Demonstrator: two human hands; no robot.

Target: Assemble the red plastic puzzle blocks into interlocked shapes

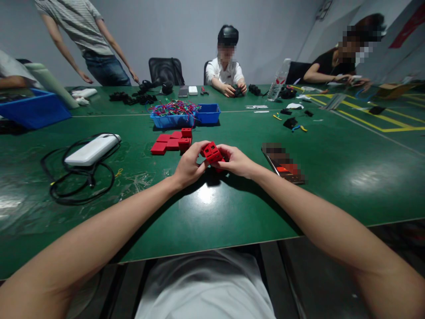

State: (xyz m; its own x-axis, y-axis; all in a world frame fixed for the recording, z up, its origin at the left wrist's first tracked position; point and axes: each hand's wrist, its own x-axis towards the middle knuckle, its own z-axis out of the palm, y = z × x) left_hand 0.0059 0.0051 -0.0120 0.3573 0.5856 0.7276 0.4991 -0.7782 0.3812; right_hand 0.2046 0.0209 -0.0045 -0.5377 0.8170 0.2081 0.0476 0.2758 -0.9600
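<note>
While holding a red slotted block (213,153) in front of and to the right of the wire-filled blue bin (172,120), gripping it narrowly from both sides. Pinching its left side between thumb and fingers of the left hand (192,165), and closing the right hand (237,161) on its right side. Showing more red under the right fingers, but not revealing whether as part of the same block. Holding all this just over the glossy green table (186,230).

Seeing flat red blocks (173,144) lying together directly in front of the wire-filled blue bin, and small slotted red blocks (186,133) standing at their right edge. Seeing a smaller blue bin (208,116) sitting just beside the wire-filled blue bin, on its right.

Also seeing a white power bank (93,150) resting in front of and left of that bin, and a black cable (71,204) looping around it. Seeing a smartphone (283,164) lying in front of and well to the right of the bin, and yellow-and-blue-handled pliers (300,128) lying farther right.

Facing a seated person in a white shirt (226,71) behind and right of the bin, fingering something black, and a standing person in a striped shirt (83,40) behind and left of it.
</note>
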